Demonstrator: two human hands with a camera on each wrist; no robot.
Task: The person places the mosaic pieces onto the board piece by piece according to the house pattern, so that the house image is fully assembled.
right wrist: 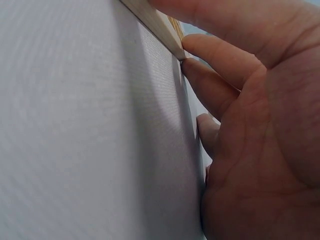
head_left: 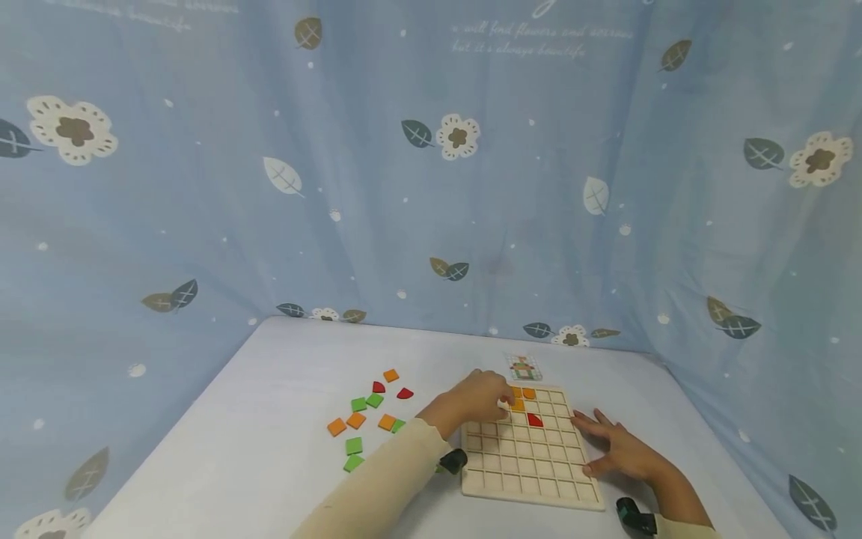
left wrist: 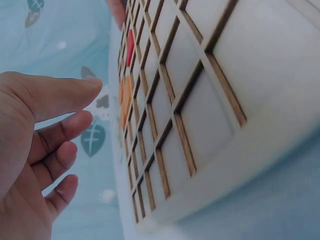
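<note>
A cream grid board [head_left: 532, 479] lies on the white table. Several orange tiles [head_left: 529, 394] sit in its far cells, and a red rounded tile [head_left: 535, 420] lies a little nearer. My left hand [head_left: 480, 397] is over the board's far left part, by the orange tiles. In the left wrist view its thumb [left wrist: 70, 95] reaches forward above loosely bent fingers, with no tile visible between them; the index finger is hidden. My right hand [head_left: 619, 447] rests spread at the board's right side, its fingertips [right wrist: 192, 70] against the edge in the right wrist view.
Loose green tiles [head_left: 354, 445], orange tiles [head_left: 337, 427] and red tiles [head_left: 405, 393] lie scattered left of the board, some beside the left sleeve [head_left: 384, 479]. A small picture card [head_left: 523, 367] lies beyond the board. A patterned blue curtain [head_left: 431, 202] hangs behind the table.
</note>
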